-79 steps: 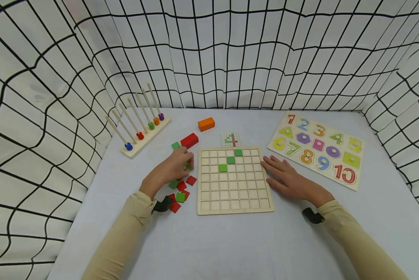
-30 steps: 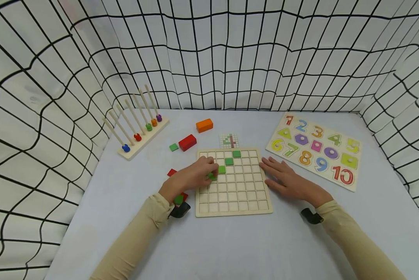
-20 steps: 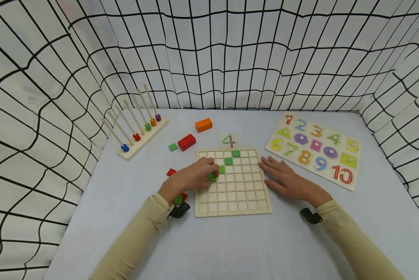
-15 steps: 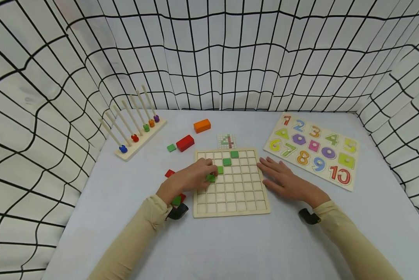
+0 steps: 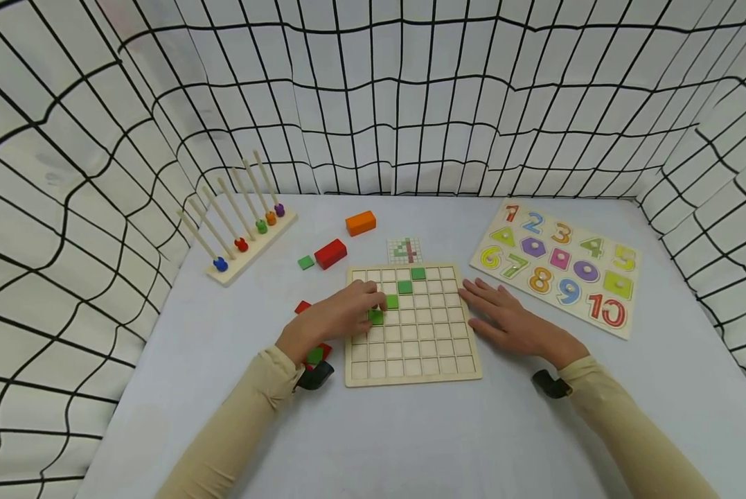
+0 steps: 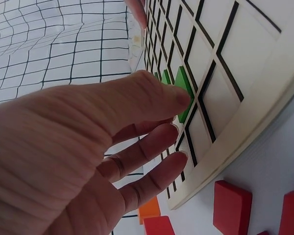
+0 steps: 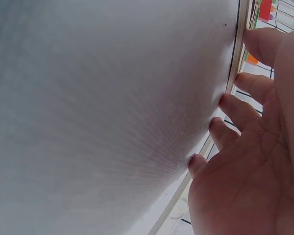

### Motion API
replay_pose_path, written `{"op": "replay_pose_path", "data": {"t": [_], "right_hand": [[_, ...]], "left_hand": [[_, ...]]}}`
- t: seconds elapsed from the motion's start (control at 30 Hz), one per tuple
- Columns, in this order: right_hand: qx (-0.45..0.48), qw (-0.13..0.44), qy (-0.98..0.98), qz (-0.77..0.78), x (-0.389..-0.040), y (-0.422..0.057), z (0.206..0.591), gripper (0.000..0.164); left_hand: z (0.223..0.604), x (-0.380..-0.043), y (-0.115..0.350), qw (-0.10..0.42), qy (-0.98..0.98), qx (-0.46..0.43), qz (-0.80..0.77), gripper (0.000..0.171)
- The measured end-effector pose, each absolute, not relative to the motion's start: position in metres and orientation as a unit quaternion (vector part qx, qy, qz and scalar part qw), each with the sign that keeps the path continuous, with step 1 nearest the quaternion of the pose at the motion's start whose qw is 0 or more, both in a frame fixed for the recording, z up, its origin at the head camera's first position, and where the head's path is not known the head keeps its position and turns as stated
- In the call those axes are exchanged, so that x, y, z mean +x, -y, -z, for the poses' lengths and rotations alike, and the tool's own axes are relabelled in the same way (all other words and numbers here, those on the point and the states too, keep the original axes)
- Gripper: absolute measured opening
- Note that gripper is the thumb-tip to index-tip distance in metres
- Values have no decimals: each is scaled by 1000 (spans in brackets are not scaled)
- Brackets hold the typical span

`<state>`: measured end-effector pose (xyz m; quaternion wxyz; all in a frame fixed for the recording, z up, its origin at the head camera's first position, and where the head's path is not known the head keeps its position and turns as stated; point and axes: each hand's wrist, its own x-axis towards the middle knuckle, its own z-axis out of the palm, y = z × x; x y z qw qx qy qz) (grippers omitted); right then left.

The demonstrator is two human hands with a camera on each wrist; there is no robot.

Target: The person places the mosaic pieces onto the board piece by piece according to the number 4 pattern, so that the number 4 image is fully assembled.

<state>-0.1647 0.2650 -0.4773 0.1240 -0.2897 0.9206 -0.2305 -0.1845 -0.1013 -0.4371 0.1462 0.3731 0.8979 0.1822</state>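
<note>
On the table lies a wooden grid board (image 5: 416,383) with green square tiles in a diagonal. My left hand (image 5: 338,315) is over the board's left side, thumb and index finger at the edges of the lowest green tile (image 5: 375,317). In the left wrist view the thumb covers part of a green tile (image 6: 183,105), and the index fingertip is mostly hidden behind it. The other green tiles, including the top one (image 5: 418,274), sit in cells up to the right. My right hand (image 5: 512,319) lies with extended fingers against the board's right edge, holding nothing.
Red tiles (image 5: 302,306) and green ones lie left of the board, partly hidden under my left wrist. Behind are a pattern card (image 5: 404,251), red block (image 5: 330,254) and orange block (image 5: 361,223). A peg stand (image 5: 254,249) stands left; a number puzzle (image 5: 556,267) lies right.
My left hand has carried a green tile from the loose pile to the board's left part. The tile looked tilted in the fingers before and looks flatter now. The right hand stays put.
</note>
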Motion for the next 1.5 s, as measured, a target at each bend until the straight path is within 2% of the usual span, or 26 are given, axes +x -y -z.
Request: {"op": "replay_pose_path", "data": {"t": [0.03,0.23,0.27,0.77,1.23,1.5], "right_hand": [[-290,125,-920,231,-164,-265,477,64],[-289,128,-920,233,-164,-265,475,65],[-287,129,-920,232,-164,-265,475,65],[-288,129,-920,234,-163,-266,477,65],[-288,129,-922,225,-166,-265,479,65],[-286,130,-923,223,-166,-265,478,65]], "left_hand": [[448,-189,104,139,-894,384,-186,24],[446,-189,110,133,-895,384,-183,23],[434,-185,108,138,-900,373,-178,25],[431,-176,123,151,-910,338,-189,27],[424,-183,155,147,-925,281,-207,33],[421,-191,178,126,-931,263,-220,30]]}}
